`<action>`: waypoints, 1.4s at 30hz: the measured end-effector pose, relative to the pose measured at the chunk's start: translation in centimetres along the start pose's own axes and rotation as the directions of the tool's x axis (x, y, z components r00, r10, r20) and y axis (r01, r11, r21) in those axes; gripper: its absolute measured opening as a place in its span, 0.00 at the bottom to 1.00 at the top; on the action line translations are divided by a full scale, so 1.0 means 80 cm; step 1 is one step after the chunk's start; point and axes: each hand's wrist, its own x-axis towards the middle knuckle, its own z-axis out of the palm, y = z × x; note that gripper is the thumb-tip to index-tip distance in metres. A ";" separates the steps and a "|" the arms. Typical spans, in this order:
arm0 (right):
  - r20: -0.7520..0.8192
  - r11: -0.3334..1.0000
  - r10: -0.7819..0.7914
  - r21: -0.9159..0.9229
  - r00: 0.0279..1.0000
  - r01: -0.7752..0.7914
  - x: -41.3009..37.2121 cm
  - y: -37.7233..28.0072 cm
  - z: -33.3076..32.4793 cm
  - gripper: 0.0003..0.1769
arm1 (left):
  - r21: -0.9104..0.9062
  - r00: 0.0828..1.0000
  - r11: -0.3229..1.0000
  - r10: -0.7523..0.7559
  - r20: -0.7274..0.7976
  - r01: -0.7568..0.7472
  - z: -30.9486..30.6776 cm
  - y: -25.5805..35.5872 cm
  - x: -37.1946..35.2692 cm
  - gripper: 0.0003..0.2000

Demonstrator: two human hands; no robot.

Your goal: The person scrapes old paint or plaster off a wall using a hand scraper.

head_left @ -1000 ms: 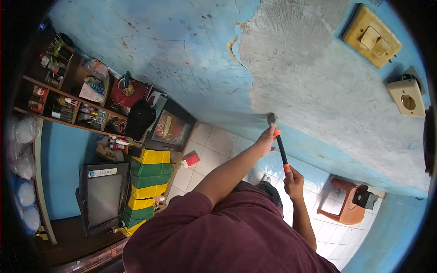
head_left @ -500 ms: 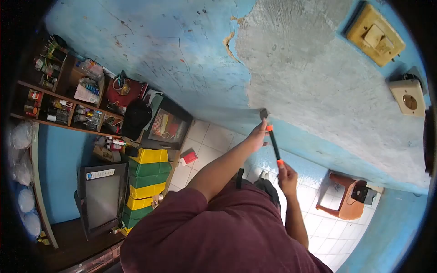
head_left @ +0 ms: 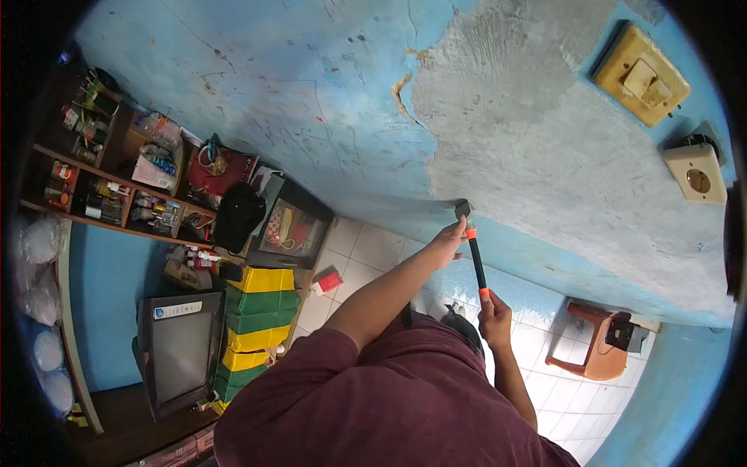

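A long scraper (head_left: pixel 477 261) with a black handle, orange bands and a dark metal head slants up to the wall (head_left: pixel 529 117). Its head meets the wall near the lower border of a rough grey patch, where blue paint is gone. My left hand (head_left: pixel 446 244) holds the scraper near its head, thumb pointing up along the neck; some of its fingers are hidden. Lower down, my right hand (head_left: pixel 496 321) is wrapped round the end of the handle.
A yellowed switch (head_left: pixel 642 76) and a socket (head_left: pixel 695 173) are on the wall at right. An orange plastic stool (head_left: pixel 595 342) stands below. At left are a cluttered shelf (head_left: pixel 117 187), a television (head_left: pixel 183 350) and a red-and-white box (head_left: pixel 327 282) on the tiles.
The view has shifted slightly, so the surroundings appear a little lower and to the right. Both hands keep their hold on the scraper, its head still at the wall.
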 end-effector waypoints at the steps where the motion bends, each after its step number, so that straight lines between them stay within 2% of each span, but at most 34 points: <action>1: 0.000 0.999 0.008 -0.042 1.000 -0.008 0.001 0.004 -0.007 0.24 | -0.017 1.000 1.000 0.002 0.015 -0.002 0.004 -0.006 -0.001 0.40; 4: 0.028 0.996 0.049 0.074 0.998 -0.051 -0.004 -0.010 -0.030 0.24 | -0.085 0.999 0.996 -0.033 -0.008 0.032 0.024 -0.006 -0.004 0.40; 5: 0.035 0.994 0.045 0.098 0.998 -0.048 -0.006 -0.008 -0.033 0.24 | -0.015 0.999 0.999 -0.040 0.029 0.040 0.025 -0.006 0.001 0.39; 8: 0.072 0.994 0.082 0.068 0.994 -0.087 -0.001 -0.013 -0.032 0.23 | -0.068 0.997 0.996 -0.054 0.059 0.058 0.018 -0.010 0.006 0.39; 9: 0.055 1.000 0.012 -0.027 0.998 -0.010 0.005 -0.019 -0.024 0.23 | -0.123 0.999 0.992 -0.040 -0.017 0.038 0.010 -0.010 0.005 0.37; 10: 0.055 1.000 0.013 -0.023 0.998 -0.012 0.015 -0.024 -0.015 0.23 | -0.120 0.999 0.992 -0.043 -0.018 0.040 -0.004 -0.008 0.005 0.37; 12: 0.086 0.995 -0.083 -0.041 0.993 0.087 0.025 -0.023 0.000 0.22 | -0.145 0.997 0.989 -0.039 -0.070 0.029 -0.029 -0.002 -0.001 0.37; 13: 0.119 1.000 -0.024 -0.005 0.993 0.025 0.024 -0.024 -0.002 0.22 | -0.126 0.997 0.992 -0.041 -0.070 0.032 -0.032 -0.001 -0.002 0.36; 14: 0.118 1.000 -0.028 -0.003 0.993 0.028 0.018 -0.021 -0.003 0.22 | -0.122 0.997 0.992 -0.038 -0.069 0.030 -0.028 0.000 -0.004 0.36; 16: 0.036 0.998 0.019 0.055 0.999 -0.021 -0.003 -0.011 -0.009 0.24 | -0.057 0.999 0.997 -0.054 0.007 0.054 -0.006 -0.006 -0.003 0.33; 17: 0.037 0.999 0.014 0.048 0.999 -0.015 -0.004 -0.012 -0.012 0.24 | -0.019 0.993 0.993 -0.113 0.022 0.113 0.006 -0.001 -0.003 0.32; 20: 0.031 1.000 0.016 -0.017 0.999 -0.015 -0.005 -0.017 -0.015 0.25 | 0.033 0.997 0.999 -0.040 0.064 0.038 -0.008 0.003 0.002 0.36; 22: 0.034 0.999 0.036 -0.029 0.999 -0.035 -0.001 -0.023 -0.018 0.24 | 0.068 0.994 0.997 -0.055 0.092 0.049 -0.012 0.010 -0.001 0.36; 24: 0.035 0.996 0.079 -0.037 0.996 -0.078 -0.007 -0.021 -0.017 0.24 | -0.107 0.993 0.988 -0.102 0.064 0.108 -0.002 0.011 -0.006 0.30; 26: 0.033 0.996 0.078 0.050 0.996 -0.079 -0.006 -0.021 -0.014 0.21 | -0.104 0.993 0.988 -0.105 0.057 0.110 0.010 0.014 -0.016 0.30; 28: 0.016 0.990 0.118 0.082 0.993 -0.119 -0.013 -0.029 -0.013 0.22 | -0.176 0.994 0.978 -0.111 0.020 0.113 0.016 0.016 -0.015 0.30; 29: 0.024 0.991 0.100 0.092 0.995 -0.102 -0.012 -0.026 -0.010 0.22 | -0.136 0.994 0.985 -0.107 0.023 0.109 0.013 0.014 -0.012 0.33; 32: 0.037 0.989 0.100 0.107 0.994 -0.104 -0.020 -0.016 -0.006 0.22 | -0.104 0.993 0.987 -0.120 0.004 0.120 0.001 0.001 -0.010 0.33; 37: 0.095 0.989 0.143 0.021 0.985 -0.145 -0.030 -0.001 -0.020 0.23 | -0.121 0.993 0.986 -0.116 -0.010 0.114 -0.011 -0.026 -0.033 0.32; 42: 0.158 0.994 0.105 -0.039 0.982 -0.100 -0.048 0.013 -0.067 0.23 | -0.139 0.996 0.988 -0.077 -0.033 0.072 0.027 -0.050 -0.059 0.32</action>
